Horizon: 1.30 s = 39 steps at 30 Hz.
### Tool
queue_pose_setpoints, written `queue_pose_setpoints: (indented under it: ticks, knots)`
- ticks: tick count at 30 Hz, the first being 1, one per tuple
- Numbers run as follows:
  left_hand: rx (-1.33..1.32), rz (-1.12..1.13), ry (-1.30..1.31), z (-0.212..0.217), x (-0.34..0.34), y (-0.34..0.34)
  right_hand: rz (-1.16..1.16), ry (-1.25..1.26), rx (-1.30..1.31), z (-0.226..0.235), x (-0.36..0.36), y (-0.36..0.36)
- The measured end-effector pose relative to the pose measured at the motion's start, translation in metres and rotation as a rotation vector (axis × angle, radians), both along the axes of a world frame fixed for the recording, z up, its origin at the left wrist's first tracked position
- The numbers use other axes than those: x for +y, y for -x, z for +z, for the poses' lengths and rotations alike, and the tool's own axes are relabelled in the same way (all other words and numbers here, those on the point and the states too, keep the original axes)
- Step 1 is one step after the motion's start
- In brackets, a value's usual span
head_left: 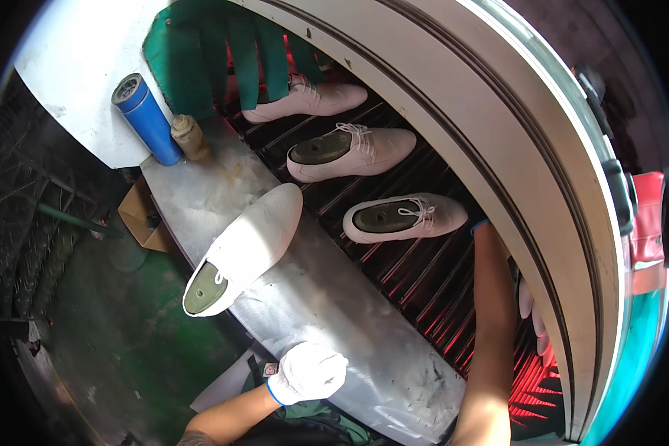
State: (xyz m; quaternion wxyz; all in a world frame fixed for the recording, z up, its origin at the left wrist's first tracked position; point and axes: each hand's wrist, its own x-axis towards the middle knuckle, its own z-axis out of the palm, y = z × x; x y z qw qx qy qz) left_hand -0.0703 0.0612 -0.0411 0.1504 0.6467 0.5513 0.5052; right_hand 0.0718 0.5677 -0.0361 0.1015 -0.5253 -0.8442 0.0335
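Head view: the gloved left hand [308, 373] is curled closed by the metal ledge [334, 290], where a white shoe [254, 236] lies. Curved hood [531, 141] hides the right hand; I cannot tell its state. Three pale shoes [386, 152] stand on dark slats [395, 276].

The right grip is hidden behind the curved cream hood [498, 126]; only the blue cuff [479, 227] shows at the wrist. The right forearm [493, 320] and left forearm [234, 416] are cut off by the lower edge. On the left grip [310, 372], glare obscures the finger outlines; any held object cannot be determined. Green strips [273, 63] cover part of 1 shoe [331, 99]. Pale items [526, 299] are partly concealed by the hood. Contents of the cardboard box [134, 212] are too dark to identify.
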Motion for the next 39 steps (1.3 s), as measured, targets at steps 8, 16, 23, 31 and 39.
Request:
queue_pose_setpoints:
  ticks: [8,16,23,31,39]
  knots:
    - [-0.016,0.048,0.128,-0.01,-0.005,-0.002,0.024,-0.201,0.029,0.009,-0.194,-0.151]
    - [0.071,0.325,0.278,0.004,0.144,0.052,0.167,0.045,0.271,0.016,-0.451,-0.225]
    - [0.274,0.101,0.292,-0.01,0.203,0.069,0.048,0.503,0.532,0.002,-0.522,-0.215]
    - [0.174,-0.024,0.794,0.092,0.199,0.043,-0.419,0.262,0.56,-0.027,-0.374,-0.219]
    - [-1.58,-0.517,0.562,-0.005,0.065,0.03,-0.399,0.247,0.405,-0.05,-0.352,-0.214]
